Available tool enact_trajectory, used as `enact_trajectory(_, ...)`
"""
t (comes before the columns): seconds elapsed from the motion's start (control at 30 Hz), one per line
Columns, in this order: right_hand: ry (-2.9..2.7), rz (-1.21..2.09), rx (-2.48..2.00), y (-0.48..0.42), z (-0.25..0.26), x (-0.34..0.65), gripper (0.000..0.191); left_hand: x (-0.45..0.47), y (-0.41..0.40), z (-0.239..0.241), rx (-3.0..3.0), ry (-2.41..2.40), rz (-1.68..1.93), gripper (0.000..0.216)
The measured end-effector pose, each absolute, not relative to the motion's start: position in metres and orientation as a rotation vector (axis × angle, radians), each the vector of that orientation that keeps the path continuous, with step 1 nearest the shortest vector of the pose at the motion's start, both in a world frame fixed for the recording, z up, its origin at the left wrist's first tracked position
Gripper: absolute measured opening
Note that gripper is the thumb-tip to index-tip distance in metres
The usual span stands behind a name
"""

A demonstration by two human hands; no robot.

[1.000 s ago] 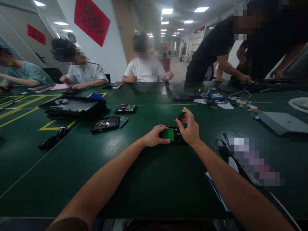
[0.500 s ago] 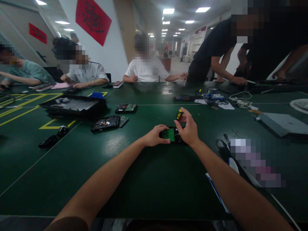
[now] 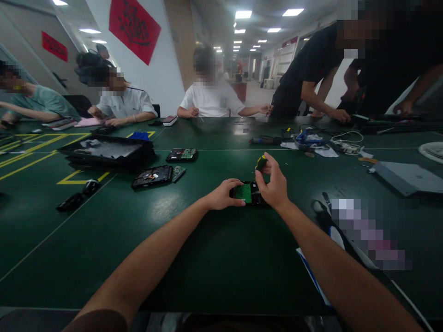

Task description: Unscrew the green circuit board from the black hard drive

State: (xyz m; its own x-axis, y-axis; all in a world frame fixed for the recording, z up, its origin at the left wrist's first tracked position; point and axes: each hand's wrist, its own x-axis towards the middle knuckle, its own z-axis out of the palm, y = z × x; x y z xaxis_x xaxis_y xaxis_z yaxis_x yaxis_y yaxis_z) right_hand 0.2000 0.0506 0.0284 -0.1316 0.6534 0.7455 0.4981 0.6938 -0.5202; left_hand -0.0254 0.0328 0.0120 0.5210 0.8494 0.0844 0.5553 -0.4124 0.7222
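1. Left hand (image 3: pixel 223 196): clamped on left end of hard drive (image 3: pixel 246 192), fingers curled over its edge, pressing it flat to green table (image 3: pixel 207 258).
2. Right hand (image 3: pixel 275 184): closed round screwdriver (image 3: pixel 260 163), fingertips pinching the yellow-and-black handle, heel of hand over right end of hard drive.
3. Screwdriver: tilted, handle up and toward far side, shaft pointing down at the drive. Tip hidden behind fingers, so contact with a screw not readable.
4. Hard drive: centre of table, between both hands, lying flat, green circuit board face up.
5. Left of the hands, well apart: second drive (image 3: pixel 152 176), black, with loose small board (image 3: pixel 178 173) just beside it on the right.
6. Farther back on the left: third drive (image 3: pixel 182 155), green board showing.
7. Further left: black tray (image 3: pixel 107 152), wide and shallow, with yellow lines (image 3: pixel 34 157) marked on the table around it. Two small black items (image 3: pixel 71 202) nearer, at left.
8. Far right: tangle of cables (image 3: pixel 311 140) with blue bits, grey flat case (image 3: pixel 408 177) nearer and to the right, white fan (image 3: pixel 432 150) cut off at right edge.
9. Near right: blue-edged sheet (image 3: pixel 311 272) just beside right forearm, partly covered by a blurred patch.
10. Far side: seated person in white shirt (image 3: pixel 211 99), hands on table. Two more seated at far left.
11. Far right: two people in black (image 3: pixel 311 64) leaning over the table, hands on gear there, all well apart from the hard drive.
12. Far-left wall: red hanging (image 3: pixel 133 23).
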Motion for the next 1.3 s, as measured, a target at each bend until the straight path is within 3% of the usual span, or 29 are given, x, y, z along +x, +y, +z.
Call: enact_trajectory(1.3, -1.813, 0.161, -0.883, 0.0487, 0.0242, 0.1979, 0.063, -0.0245, 0.0347, 0.0093, 2.176, 1.141, 0.578, 0.084)
